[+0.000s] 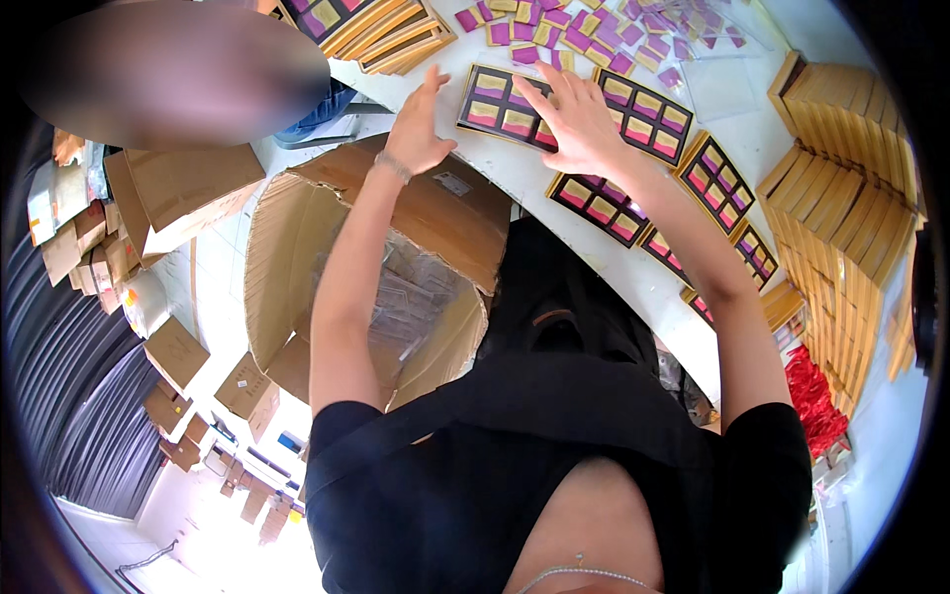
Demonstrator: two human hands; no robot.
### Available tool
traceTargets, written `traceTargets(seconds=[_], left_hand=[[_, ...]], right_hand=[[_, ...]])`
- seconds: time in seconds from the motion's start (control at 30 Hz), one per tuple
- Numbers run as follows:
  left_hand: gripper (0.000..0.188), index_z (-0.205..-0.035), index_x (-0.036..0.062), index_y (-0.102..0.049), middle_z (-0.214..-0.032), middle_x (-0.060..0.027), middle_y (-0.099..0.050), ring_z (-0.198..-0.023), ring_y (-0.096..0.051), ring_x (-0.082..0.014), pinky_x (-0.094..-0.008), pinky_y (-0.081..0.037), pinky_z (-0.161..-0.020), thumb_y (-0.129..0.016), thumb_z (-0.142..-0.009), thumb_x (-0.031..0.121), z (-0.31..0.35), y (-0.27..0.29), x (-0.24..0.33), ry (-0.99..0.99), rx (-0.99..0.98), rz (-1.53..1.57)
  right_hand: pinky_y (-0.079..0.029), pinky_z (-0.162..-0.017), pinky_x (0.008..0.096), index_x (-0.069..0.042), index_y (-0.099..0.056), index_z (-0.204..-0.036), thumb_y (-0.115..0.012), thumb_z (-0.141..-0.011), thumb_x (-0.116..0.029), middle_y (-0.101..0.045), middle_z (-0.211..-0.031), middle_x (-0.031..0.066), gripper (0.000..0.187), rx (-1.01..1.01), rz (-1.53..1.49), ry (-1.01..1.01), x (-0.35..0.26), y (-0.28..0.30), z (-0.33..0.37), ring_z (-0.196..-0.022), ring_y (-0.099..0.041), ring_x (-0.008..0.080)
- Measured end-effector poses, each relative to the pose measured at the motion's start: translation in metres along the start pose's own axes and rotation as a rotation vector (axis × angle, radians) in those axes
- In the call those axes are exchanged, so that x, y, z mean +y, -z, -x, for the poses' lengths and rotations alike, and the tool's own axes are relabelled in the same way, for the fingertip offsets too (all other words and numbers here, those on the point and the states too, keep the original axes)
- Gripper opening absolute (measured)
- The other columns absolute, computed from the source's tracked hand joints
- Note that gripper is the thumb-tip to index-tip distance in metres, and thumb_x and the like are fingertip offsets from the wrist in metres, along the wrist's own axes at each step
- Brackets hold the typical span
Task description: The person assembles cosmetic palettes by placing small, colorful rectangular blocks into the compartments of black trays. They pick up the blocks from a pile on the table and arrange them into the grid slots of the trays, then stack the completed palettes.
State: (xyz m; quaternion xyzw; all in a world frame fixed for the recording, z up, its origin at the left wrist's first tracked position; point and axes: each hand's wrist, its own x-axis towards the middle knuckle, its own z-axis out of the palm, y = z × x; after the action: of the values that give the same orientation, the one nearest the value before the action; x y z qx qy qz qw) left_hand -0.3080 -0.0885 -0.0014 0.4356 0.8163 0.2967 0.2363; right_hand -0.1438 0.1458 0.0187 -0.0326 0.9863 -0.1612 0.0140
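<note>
- The right hand (pixel 579 124) lies palm down, fingers spread, on the right end of a black tray (pixel 505 107) of small packets; it presses flat rather than gripping.
- The left hand (pixel 416 124) is open with fingers straight and together, just at the tray's 9 o'clock edge; whether it touches the tray cannot be told. A thin bracelet (pixel 393 166) sits at its wrist.
- The tray lies on a white table (pixel 554 223), its compartments filled with yellow and pink-purple packets.
- At the tray's 12 o'clock, loose packets (pixel 584 35) of the same colours are scattered on the table.
- At 3 o'clock lies a second filled tray (pixel 648 114); toward 4 and 5 o'clock more filled trays (pixel 714 183) run in a row along the table edge.
- Farther at 3 o'clock, stacks of flat gold boxes (pixel 841 198) stand on edge.
- At 7 o'clock, below the table edge, an open cardboard carton (pixel 297 257) holds clear plastic trays (pixel 411 297).
- Far at 8 o'clock, small cardboard boxes (pixel 178 351) lie about the floor.
</note>
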Motion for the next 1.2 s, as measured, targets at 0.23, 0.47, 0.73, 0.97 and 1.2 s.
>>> traceTargets(seconds=[0.23,0.47,0.73,0.97,1.2], left_hand=[[0.131,-0.154,0.0144,-0.009,-0.146,-0.0078,-0.046,-0.129,-0.042,-0.0371,-0.0456,-0.034,-0.109,-0.090,-0.052,0.022,-0.043,-0.012,-0.027,-0.089,-0.126,-0.181],[0.132,-0.153,0.0054,-0.007,-0.145,-0.0177,-0.045,-0.130,-0.044,-0.0363,-0.0419,-0.030,-0.109,-0.091,-0.053,0.022,-0.039,-0.010,-0.046,-0.234,-0.116,-0.105],[0.135,-0.152,0.0051,-0.004,-0.148,-0.0105,-0.044,-0.128,-0.044,-0.0366,-0.0389,-0.033,-0.110,-0.091,-0.051,0.021,-0.036,-0.008,-0.052,-0.318,-0.067,-0.084],[0.130,-0.153,0.0035,-0.001,-0.154,-0.0147,-0.033,-0.133,-0.040,-0.0386,-0.0420,-0.030,-0.116,-0.089,-0.059,0.018,-0.029,0.001,-0.036,-0.106,-0.204,0.062],[0.054,-0.143,0.0053,-0.045,-0.129,-0.0154,-0.061,-0.111,-0.063,-0.0215,-0.0325,-0.050,-0.095,-0.061,-0.092,0.003,-0.023,-0.044,-0.041,0.068,0.192,0.255]], right_hand=[[-0.035,-0.105,0.0538,-0.021,-0.028,-0.153,-0.085,-0.059,-0.025,-0.027,-0.150,0.0207,0.110,-0.054,0.030,0.019,-0.003,-0.022,-0.013,-0.129,-0.039,0.0401],[-0.038,-0.099,0.0512,-0.023,-0.037,-0.149,-0.085,-0.057,-0.026,-0.027,-0.151,0.0200,0.104,-0.077,0.084,0.028,-0.011,-0.026,-0.014,-0.127,-0.041,0.0380],[-0.038,-0.097,0.0513,-0.023,-0.039,-0.148,-0.086,-0.055,-0.027,-0.027,-0.151,0.0199,0.105,-0.046,0.054,0.071,-0.009,-0.029,-0.013,-0.127,-0.041,0.0373],[-0.033,-0.103,0.0608,-0.024,-0.035,-0.151,-0.084,-0.063,-0.040,-0.026,-0.155,0.0195,0.102,-0.144,0.145,0.029,-0.017,-0.030,-0.021,-0.135,-0.036,0.0387],[-0.013,-0.113,0.0673,-0.020,-0.024,-0.154,-0.068,-0.079,-0.060,-0.016,-0.160,0.0185,0.096,-0.165,0.007,0.076,-0.005,-0.037,-0.015,-0.147,-0.018,0.0370]])
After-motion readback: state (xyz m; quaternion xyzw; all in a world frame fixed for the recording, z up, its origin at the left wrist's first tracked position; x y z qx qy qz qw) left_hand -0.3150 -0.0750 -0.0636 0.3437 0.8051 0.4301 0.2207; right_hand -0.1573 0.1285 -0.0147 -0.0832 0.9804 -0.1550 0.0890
